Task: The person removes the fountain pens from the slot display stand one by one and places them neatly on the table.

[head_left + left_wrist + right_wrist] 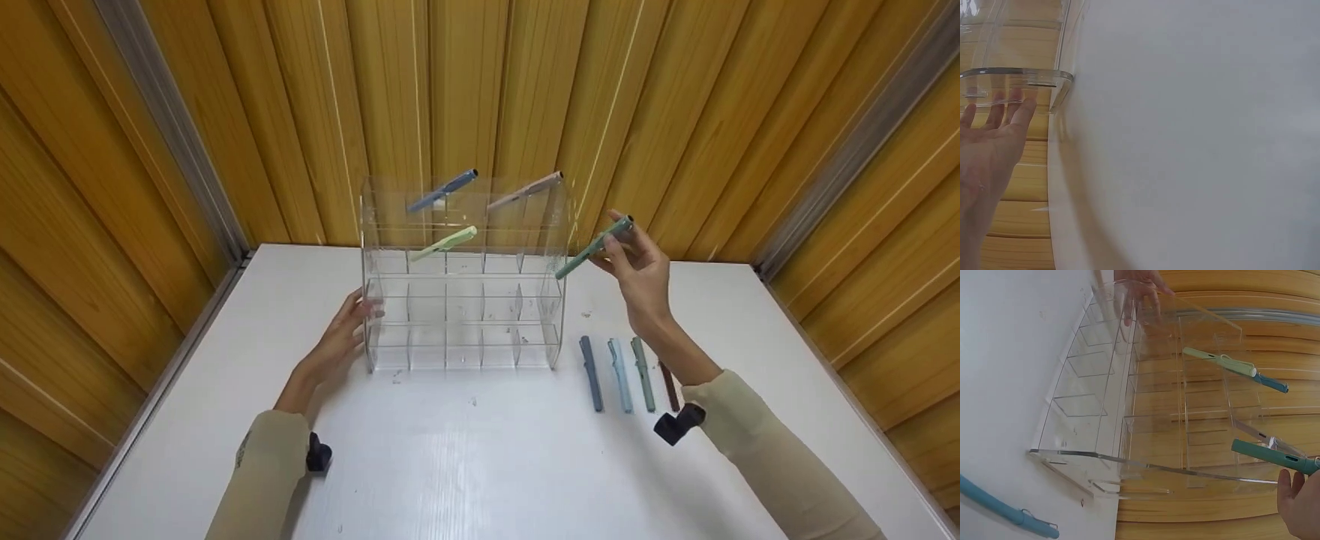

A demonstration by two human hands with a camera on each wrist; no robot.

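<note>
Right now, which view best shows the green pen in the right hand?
The head view, because both ends of the held green pen show. The right wrist view shows it larger but at the picture's edge; the left wrist view omits it.

The head view faces forward and down; nearer wrist views share the clear rack [465, 276].

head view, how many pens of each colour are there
Blue: 3 (mid-blue pen, slate-blue pen, pale-blue pen)
Green: 3 (pale-green pen, held green pen, lying green pen)
Pink: 1 (pink pen)
Brown: 1 (reddish-brown pen, partly hidden)
Total: 8
</note>
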